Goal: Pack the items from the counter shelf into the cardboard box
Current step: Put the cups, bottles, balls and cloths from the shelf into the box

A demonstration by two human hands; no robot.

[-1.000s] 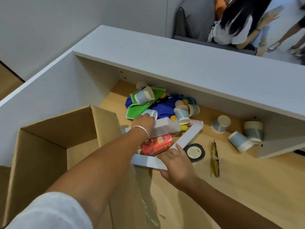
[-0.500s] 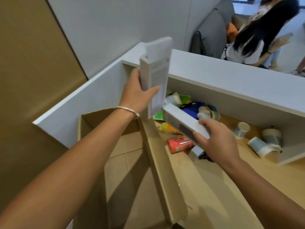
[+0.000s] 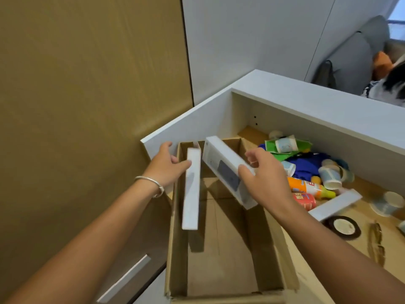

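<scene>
While my left hand (image 3: 166,166) presses its fingers (image 3: 183,165) flat against the edge of one slim white carton (image 3: 191,189), thumb out of sight behind it, my right hand (image 3: 266,178) has its fingers (image 3: 246,171) curled over the side of a second white carton (image 3: 225,170), the one with a dark grey panel printed on its face. Both cartons hang over the open mouth of the cardboard box (image 3: 271,244), just below my fingers; the left one stands nearly upright on its long edge, the right one tilts down toward me. Beneath them the brown corrugated floor looks bare as far as I can see, so I judge the packing has barely begun and these two smooth, rigid, matte cartons would be the first things in. Off to the right of my right hand, on the pale wooden shelf (image 3: 359,255), most of the work remains: a third long white carton (image 3: 335,205), a red can (image 3: 305,199) lying on its side, an orange bottle with a yellow cap (image 3: 306,187), crumpled blue cloth (image 3: 309,164), a green cloth (image 3: 285,149), several pale paper cups (image 3: 331,176) tipped over, a flat round black-rimmed tin (image 3: 343,227), and, nearest me, a thin yellowish folded thing (image 3: 377,242) I cannot identify.
</scene>
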